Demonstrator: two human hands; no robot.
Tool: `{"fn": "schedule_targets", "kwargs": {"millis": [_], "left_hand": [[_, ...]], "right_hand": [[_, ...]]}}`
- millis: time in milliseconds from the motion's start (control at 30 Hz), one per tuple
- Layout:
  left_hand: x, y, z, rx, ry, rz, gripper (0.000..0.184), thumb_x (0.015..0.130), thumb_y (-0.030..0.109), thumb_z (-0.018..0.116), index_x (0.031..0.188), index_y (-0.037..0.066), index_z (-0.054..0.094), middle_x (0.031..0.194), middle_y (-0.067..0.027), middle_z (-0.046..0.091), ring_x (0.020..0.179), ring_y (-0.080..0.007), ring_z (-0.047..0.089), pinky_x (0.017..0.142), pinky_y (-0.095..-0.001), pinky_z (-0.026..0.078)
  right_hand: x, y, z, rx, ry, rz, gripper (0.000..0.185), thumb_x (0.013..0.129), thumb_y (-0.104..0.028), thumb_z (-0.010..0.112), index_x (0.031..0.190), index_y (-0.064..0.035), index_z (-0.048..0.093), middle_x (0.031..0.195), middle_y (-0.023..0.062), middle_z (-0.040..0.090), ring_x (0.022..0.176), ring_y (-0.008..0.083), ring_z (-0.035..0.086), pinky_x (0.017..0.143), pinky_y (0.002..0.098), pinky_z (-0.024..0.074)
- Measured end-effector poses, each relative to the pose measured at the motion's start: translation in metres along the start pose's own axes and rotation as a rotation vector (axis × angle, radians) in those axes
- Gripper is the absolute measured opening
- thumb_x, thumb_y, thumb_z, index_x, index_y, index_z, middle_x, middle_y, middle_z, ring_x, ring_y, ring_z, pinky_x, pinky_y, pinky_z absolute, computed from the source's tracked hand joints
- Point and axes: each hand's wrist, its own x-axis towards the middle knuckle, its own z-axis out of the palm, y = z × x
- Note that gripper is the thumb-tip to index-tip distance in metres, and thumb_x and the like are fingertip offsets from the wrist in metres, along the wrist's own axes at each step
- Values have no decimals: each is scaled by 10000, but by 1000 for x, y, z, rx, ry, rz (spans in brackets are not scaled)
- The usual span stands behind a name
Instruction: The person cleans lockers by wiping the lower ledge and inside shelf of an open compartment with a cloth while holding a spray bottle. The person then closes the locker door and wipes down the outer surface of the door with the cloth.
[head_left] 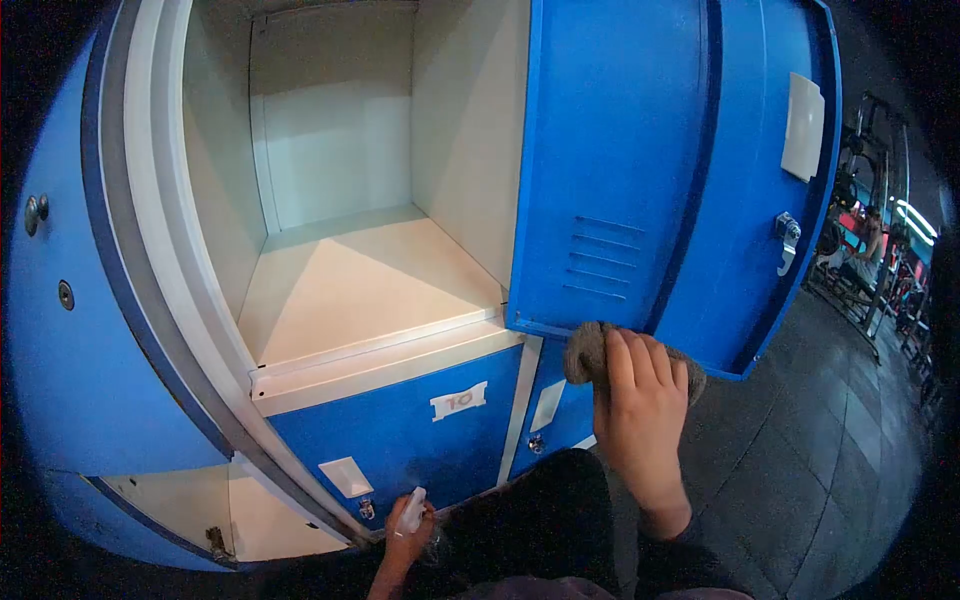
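Observation:
My right hand (645, 415) is closed around a grey-brown cloth (590, 354), which touches the bottom edge of the open blue locker door (620, 150). Low in the view, my left hand (405, 540) grips a white object, seemingly a spray bottle (412, 508), in front of a closed blue locker door (390, 430) marked with a label (459, 400). Above that door, the open locker compartment (350, 290) shows a pale floor and walls with nothing on them. The lower part of the bottle is hard to make out.
Another blue door with a knob (36, 214) stands at the left, above an open lower compartment (270, 515). A metal latch (788, 240) sticks out from the open door. Dark floor tiles (800, 450) and gym equipment (870, 220) lie to the right, with a seated person among them.

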Motion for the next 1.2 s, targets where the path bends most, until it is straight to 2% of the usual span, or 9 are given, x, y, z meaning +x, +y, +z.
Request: {"fn": "schedule_targets", "kwargs": {"millis": [33,233,333,467,600,733,833,900,1200], "left_hand": [[-2,-7,1,-57,2,-11,354,847,73,590,1186,-9,534,904,-104,605,794,-196,607,698,-320,492],[-7,-33,20,-346,89,-157,237,843,34,575,1076,-11,557,864,-93,611,778,-168,602,698,-302,492],[8,50,-5,82,-18,-99,178,841,22,580,1016,-4,560,834,-85,607,759,-164,597,679,-296,491],[6,42,-2,-23,23,-52,176,829,25,591,1001,3,562,837,-88,608,768,-176,605,691,-305,494],[-1,-25,1,-86,-17,-195,210,831,39,591,1035,4,564,841,-93,607,780,-197,613,706,-314,494],[0,11,-2,-44,-15,-121,265,835,88,604,1087,16,568,852,-97,605,792,-204,618,705,-319,492],[-1,8,4,-344,38,-193,305,824,101,619,1112,20,559,864,-85,608,797,-199,619,715,-319,493],[1,16,-2,-8,-13,-122,302,821,95,626,1105,15,560,863,-82,609,799,-198,618,716,-321,492],[1,33,-4,-69,4,-87,343,853,165,609,1142,0,532,946,-102,593,855,-211,599,749,-326,477]], "right_hand": [[1,-2,10,-121,84,3,329,751,-151,553,1060,-36,563,956,58,586,918,222,559,719,372,399],[26,-58,58,-260,201,11,253,778,-160,522,1001,-57,580,917,51,586,878,204,563,687,341,401],[30,-60,58,-208,181,-26,258,764,-158,531,995,-56,584,915,54,589,857,201,566,672,331,401],[25,-36,45,30,155,-114,298,737,-159,547,1011,-45,579,938,69,594,857,202,564,678,344,404],[6,-5,18,-46,2,28,411,698,-153,578,1088,-27,553,1012,81,596,912,244,555,745,388,404],[-7,-1,13,-31,114,40,404,697,-149,583,1078,-16,548,997,87,592,937,262,554,761,393,404],[3,-20,25,-145,146,83,347,731,-145,562,1055,-21,550,973,87,589,941,247,559,749,377,407],[11,-35,38,-174,153,91,305,754,-143,546,1038,-30,556,957,82,588,936,232,564,741,362,410],[22,-34,45,49,172,-134,299,752,-153,559,1028,-40,581,946,59,607,892,208,584,712,331,417]]}}
